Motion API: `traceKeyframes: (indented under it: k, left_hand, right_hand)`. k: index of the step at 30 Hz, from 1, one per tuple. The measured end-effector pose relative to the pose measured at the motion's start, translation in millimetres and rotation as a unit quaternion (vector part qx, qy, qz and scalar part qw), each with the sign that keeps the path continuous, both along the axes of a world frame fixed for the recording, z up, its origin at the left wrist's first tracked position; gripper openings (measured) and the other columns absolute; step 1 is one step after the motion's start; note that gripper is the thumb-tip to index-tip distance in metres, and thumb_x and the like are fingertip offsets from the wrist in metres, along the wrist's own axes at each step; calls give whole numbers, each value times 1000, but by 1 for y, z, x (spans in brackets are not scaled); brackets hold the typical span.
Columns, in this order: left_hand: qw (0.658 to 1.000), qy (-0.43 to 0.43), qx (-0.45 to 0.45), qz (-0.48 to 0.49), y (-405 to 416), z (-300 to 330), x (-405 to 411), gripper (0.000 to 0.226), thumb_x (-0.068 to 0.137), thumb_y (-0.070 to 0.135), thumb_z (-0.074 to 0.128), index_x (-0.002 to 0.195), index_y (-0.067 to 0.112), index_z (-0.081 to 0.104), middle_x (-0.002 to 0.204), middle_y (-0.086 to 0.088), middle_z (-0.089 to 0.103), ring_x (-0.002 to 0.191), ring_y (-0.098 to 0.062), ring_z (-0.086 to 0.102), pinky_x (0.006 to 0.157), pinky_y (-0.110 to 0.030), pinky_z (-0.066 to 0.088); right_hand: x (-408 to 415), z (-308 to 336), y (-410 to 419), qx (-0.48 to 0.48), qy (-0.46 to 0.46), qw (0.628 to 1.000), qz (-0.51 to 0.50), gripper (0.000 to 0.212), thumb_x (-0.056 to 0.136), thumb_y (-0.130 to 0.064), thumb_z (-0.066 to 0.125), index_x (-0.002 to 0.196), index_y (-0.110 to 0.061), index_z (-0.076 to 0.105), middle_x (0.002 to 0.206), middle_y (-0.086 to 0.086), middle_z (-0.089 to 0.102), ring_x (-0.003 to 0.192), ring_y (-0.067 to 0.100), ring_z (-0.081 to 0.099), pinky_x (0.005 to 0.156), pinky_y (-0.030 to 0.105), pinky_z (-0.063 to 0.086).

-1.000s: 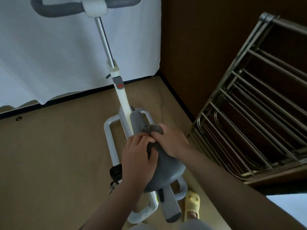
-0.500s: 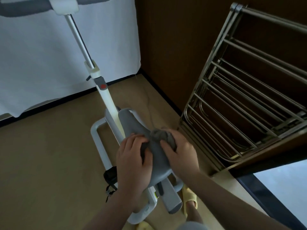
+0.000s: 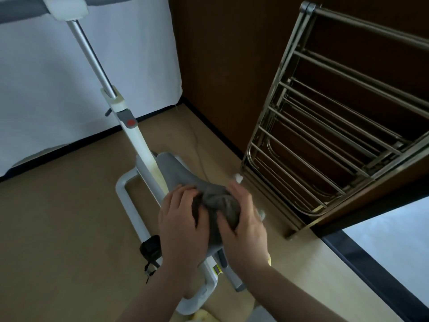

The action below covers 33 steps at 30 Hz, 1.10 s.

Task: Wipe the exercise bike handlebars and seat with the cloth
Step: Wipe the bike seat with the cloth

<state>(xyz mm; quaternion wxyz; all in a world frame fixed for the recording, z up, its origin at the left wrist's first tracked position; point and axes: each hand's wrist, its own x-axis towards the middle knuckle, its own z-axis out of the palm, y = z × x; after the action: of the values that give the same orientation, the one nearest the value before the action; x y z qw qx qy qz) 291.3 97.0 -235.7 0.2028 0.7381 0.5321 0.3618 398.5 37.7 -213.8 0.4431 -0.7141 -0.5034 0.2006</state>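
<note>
Landmark: seat. Order: largest to smallest.

Floor [image 3: 58,224]: tan, runs under and around the seat. White curtain [image 3: 46,66] hangs beyond the seat, its hem just above the floor.

Drying rack [image 3: 325,135]: metal, folded, leaning against the dark wood wall to the right of the seat, well apart from it.

Exercise bike frame [image 3: 130,205]: white tubing below and left of the seat. The post [image 3: 92,54] rises from in front of the seat up to the handlebars [image 3: 14,12], grey padded, cut off at the top edge, far above the seat.

Seat [image 3: 176,173]: grey; its narrow nose points away from the person, its wide rear is mostly covered by the hands and cloth.

Left hand [image 3: 181,224]: on the left rear of the seat, fingers curled over the edge of the cloth.

Right hand [image 3: 246,224]: on the right rear, fingers curled around the bunched cloth, holding it.

Cloth [image 3: 218,203]: dark grey, crumpled, on top of the seat between both hands.

Pedal [image 3: 151,247]: black, strapped, left of and below the seat.
</note>
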Motion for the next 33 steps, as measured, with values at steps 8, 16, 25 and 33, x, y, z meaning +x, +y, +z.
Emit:
traceKeyframes:
  k: [8,16,25,33]
  left_hand:
    - [1000,-24,-14,7,-1,0,0,23,84,20,48,101,20,63,112,8,62,117,-16,50,98,-44,43]
    - [983,-178,-37,33,-17,-5,-18,28,90,8,42,97,23,65,117,14,61,112,-4,54,95,-26,44]
    - [978,-189,-58,72,-30,-9,-21,24,96,18,42,108,29,59,120,15,57,114,-2,51,96,-16,39]
    - [969,-192,-128,90,-32,0,-23,28,99,14,42,114,33,56,115,19,57,109,7,51,88,-5,37]
  right_hand:
    - [11,-15,-3,49,-71,996,-14,30,86,-39,59,114,-33,50,127,-23,53,108,4,60,83,31,57]
    - [2,-31,-1,133,-113,984,-33,24,84,-27,58,106,-17,64,117,-8,66,116,7,57,113,44,32]
    - [-4,-19,5,105,-200,973,51,26,83,-30,60,106,-19,66,109,-6,69,110,9,61,117,30,25]
    - [0,9,49,-43,-267,958,94,35,87,-37,62,120,-26,60,105,-6,67,92,18,66,76,31,54]
